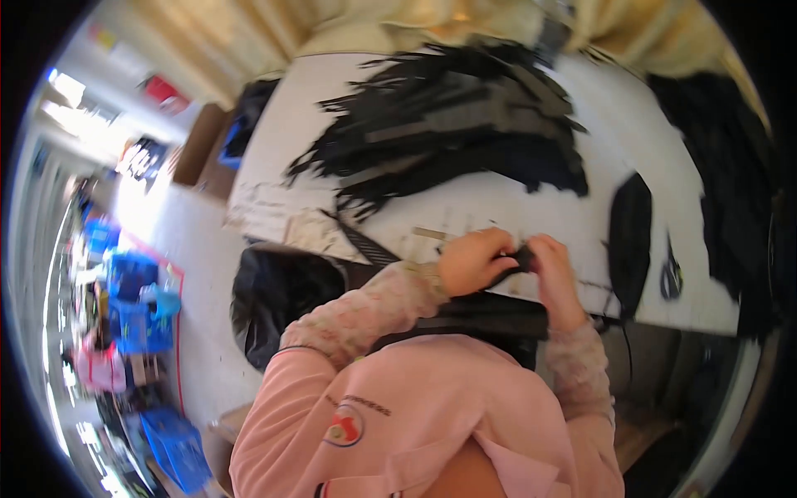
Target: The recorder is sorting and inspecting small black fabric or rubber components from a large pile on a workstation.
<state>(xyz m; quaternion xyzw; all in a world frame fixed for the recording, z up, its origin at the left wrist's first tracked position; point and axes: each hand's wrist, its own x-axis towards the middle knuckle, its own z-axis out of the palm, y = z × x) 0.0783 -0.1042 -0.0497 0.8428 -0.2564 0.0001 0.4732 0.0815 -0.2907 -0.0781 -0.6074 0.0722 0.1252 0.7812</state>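
Observation:
Close together at the near edge of the white table, my two hands pinch a small piece of black fabric point(522, 259). My left hand point(475, 262) has its fingers closed on the piece from the left. From the other side, my right hand point(558, 278) grips it with thumb and fingers. Black material point(481, 315) lies just below my hands, along the table's edge. A long black fabric piece point(631, 241) rests to the right of my right hand. Beyond it are small dark thread snips point(671, 276). A dark strip point(361, 238) lies left of my left hand.
Across the white table point(274, 166) spreads a large heap of black strips point(457, 124). Another black pile point(722, 183) hangs over the right side. A black bag point(282, 290) sits at the left, near my elbow. Blue bins point(133, 278) stand farther left on the floor.

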